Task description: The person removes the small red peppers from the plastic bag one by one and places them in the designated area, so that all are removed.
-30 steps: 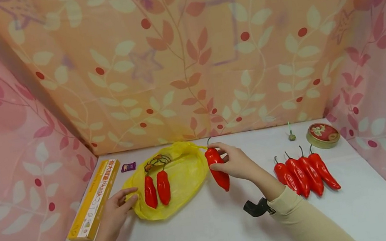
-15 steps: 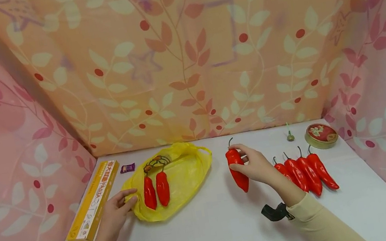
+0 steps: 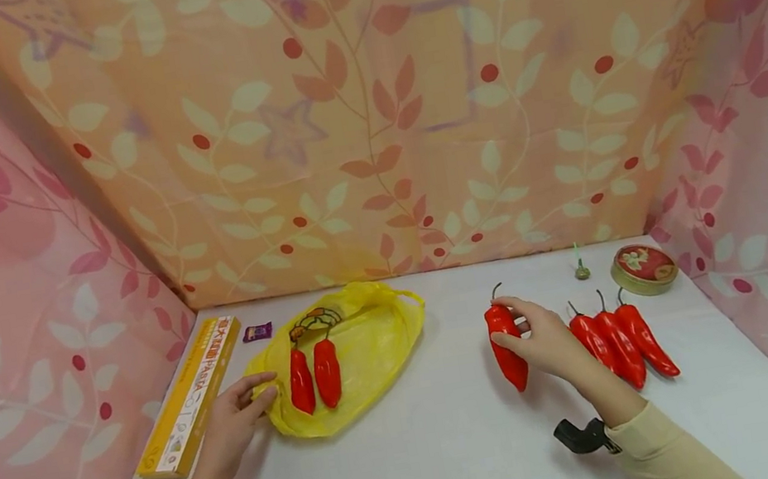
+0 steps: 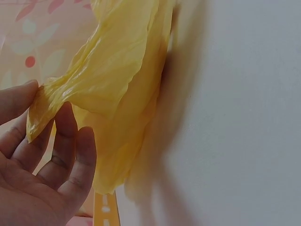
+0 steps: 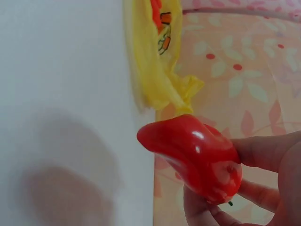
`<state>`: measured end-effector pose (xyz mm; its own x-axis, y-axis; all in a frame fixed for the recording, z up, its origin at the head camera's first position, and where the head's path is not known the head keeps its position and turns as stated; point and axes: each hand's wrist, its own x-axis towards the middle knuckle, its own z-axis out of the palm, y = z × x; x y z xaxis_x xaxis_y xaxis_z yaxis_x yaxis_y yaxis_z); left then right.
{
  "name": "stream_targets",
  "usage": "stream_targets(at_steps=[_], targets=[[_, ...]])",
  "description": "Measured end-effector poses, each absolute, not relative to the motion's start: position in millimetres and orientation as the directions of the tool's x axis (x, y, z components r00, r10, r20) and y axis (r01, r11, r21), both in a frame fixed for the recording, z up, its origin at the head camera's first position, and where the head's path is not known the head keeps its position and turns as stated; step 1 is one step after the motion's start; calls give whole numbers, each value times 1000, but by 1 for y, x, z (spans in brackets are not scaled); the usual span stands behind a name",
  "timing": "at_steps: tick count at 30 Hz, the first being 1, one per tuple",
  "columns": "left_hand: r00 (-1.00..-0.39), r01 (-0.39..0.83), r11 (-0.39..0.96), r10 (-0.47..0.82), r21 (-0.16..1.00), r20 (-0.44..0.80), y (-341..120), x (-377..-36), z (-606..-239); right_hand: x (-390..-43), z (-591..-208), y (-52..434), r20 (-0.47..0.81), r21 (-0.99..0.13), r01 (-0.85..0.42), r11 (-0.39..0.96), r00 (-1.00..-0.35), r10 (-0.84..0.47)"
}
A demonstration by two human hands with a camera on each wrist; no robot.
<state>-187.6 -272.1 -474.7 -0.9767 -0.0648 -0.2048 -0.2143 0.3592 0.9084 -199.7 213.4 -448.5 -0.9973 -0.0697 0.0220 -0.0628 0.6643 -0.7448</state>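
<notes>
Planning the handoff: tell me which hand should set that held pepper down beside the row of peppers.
Right. The right hand already grips the red pepper next to the pepper row; the left hand pinches the yellow bag.

Left hand (image 3: 235, 418) pinches, right hand (image 3: 547, 341) grips.

Far left of my worktop (image 3: 432, 449): yellow pasta box (image 3: 186, 398), small purple packet (image 3: 257, 331). Far right: round red tin (image 3: 643, 269), small green-stemmed object (image 3: 580, 269).
</notes>
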Motion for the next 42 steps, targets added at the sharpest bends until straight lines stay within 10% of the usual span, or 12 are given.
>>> stream_targets(at_steps=[42], targets=[[-972,-236,366,-77,900,-223,-275,-186,-475,-191,-483,256,5,-370,-47,928,-999,-48]])
